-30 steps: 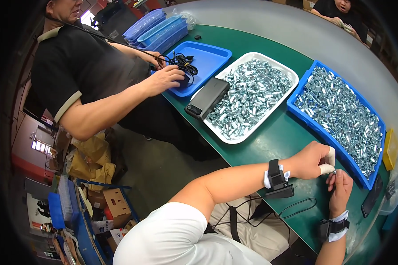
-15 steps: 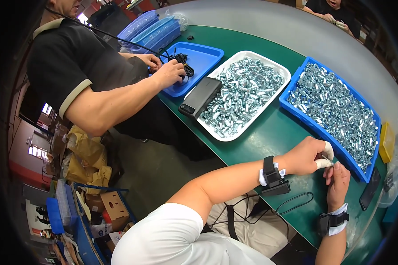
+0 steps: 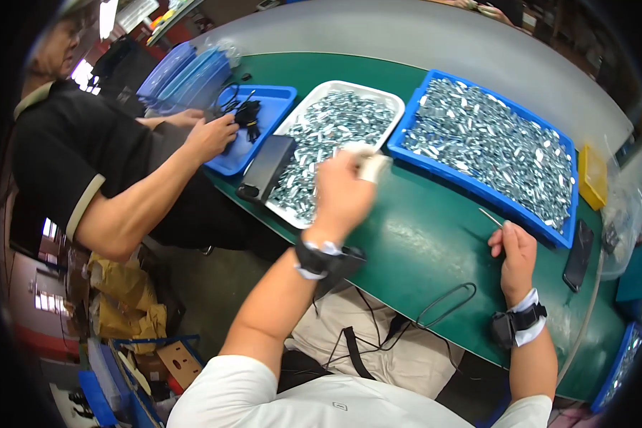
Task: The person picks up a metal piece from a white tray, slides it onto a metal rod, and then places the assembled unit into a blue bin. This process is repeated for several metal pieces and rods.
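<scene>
My left hand (image 3: 345, 191), with white covers on its fingertips, hovers at the right edge of the white tray (image 3: 398, 114). Motion blurs its fingers, so whether they hold anything is unclear. Small shiny metal pieces (image 3: 335, 121) fill that tray. In my right hand (image 3: 515, 250), a thin metal rod (image 3: 490, 216) is pinched between thumb and fingers, its tip pointing up and left. This hand is above the green table (image 3: 421, 235), just in front of a large blue tray (image 3: 478, 188) heaped with similar metal pieces (image 3: 492, 135).
A black box-shaped device (image 3: 267, 167) rests on the white tray's left edge. At left, a co-worker (image 3: 64, 157) handles black cables (image 3: 247, 118) over a blue tray (image 3: 282, 95). A phone (image 3: 578, 257) and a yellow container (image 3: 593, 177) sit at right. A cable loop (image 3: 446, 303) lies near the table's front edge.
My left hand has left my right hand's fingertips and moved left to the white tray. The rod now shows clearly in my right hand. The whole view has shifted.
</scene>
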`<action>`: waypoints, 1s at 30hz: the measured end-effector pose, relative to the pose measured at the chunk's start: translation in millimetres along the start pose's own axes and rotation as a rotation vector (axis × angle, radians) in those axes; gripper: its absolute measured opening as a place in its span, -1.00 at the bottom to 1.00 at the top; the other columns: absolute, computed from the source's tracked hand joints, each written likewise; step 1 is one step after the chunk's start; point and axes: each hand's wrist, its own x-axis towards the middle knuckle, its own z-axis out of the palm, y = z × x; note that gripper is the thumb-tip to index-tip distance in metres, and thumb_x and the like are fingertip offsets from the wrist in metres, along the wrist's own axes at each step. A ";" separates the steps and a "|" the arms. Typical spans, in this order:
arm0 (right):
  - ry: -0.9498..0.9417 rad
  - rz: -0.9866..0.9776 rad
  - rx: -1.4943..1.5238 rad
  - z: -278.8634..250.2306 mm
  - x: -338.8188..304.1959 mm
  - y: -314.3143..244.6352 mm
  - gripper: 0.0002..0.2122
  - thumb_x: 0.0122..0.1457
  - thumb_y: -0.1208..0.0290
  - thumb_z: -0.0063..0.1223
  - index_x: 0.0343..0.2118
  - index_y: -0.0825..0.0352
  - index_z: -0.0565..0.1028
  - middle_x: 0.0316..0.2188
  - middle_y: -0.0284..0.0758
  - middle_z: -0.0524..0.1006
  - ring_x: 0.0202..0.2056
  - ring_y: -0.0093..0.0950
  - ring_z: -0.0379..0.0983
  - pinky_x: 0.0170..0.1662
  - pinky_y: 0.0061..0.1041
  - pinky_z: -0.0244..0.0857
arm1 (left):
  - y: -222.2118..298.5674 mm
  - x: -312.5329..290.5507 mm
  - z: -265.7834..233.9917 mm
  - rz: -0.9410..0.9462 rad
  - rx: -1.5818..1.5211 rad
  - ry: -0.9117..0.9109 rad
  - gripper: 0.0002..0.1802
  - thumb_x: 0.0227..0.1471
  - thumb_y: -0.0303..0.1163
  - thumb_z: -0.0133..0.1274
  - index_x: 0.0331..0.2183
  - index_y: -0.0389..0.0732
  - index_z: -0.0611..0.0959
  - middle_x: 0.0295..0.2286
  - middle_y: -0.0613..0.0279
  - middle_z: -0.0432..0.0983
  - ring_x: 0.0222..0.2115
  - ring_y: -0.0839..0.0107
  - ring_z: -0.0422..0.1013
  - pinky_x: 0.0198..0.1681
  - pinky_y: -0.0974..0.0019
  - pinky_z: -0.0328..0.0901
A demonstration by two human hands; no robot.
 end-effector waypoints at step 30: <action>-0.056 0.003 0.009 -0.5 0.5 4.0 -0.62 0.33 0.26 -0.16 -0.60 0.35 0.41 -0.66 -0.45 0.38 -0.61 -0.71 0.23 -0.50 -0.67 0.07 | 2.4 66.9 95.8 0.536 0.132 -0.284 -0.89 -0.16 -0.61 0.07 -0.45 -0.28 0.61 -0.50 -0.06 0.51 -0.36 -0.08 0.44 -0.27 0.09 0.35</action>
